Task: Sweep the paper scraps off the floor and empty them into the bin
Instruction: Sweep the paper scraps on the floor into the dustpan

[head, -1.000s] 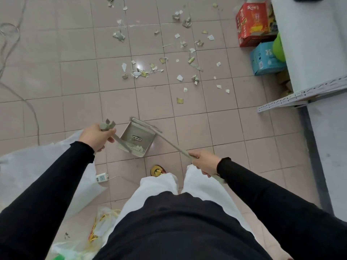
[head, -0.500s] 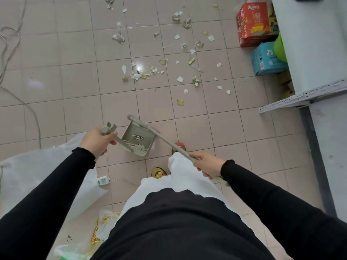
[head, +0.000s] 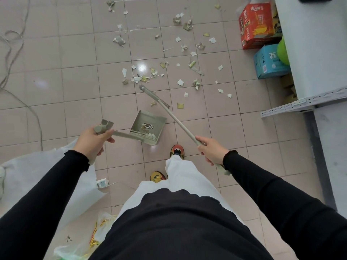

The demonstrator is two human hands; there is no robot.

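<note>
Dozens of paper scraps (head: 165, 59) ahead, beyond both tools | right hand (head: 211, 150) grips broom (head: 169, 111), shaft angled forward-left, nearer | left hand (head: 92, 139) grips dustpan (head: 148, 127) handle.

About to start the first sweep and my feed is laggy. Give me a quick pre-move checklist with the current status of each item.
1. Left hand gripped on the dustpan handle: ok.
2. Right hand gripped on the broom handle: ok.
3. Broom head down on the floor by the paper scraps: cannot tell; it is seen edge-on.
4. Dustpan mouth turned toward the scraps: ok.
5. Dustpan empty: not ok; a few bits lie inside.
6. Sweep path clear: ok; the red box and blue box stand off to the right.
7. Bin located: cannot tell; none clearly in view.
</note>
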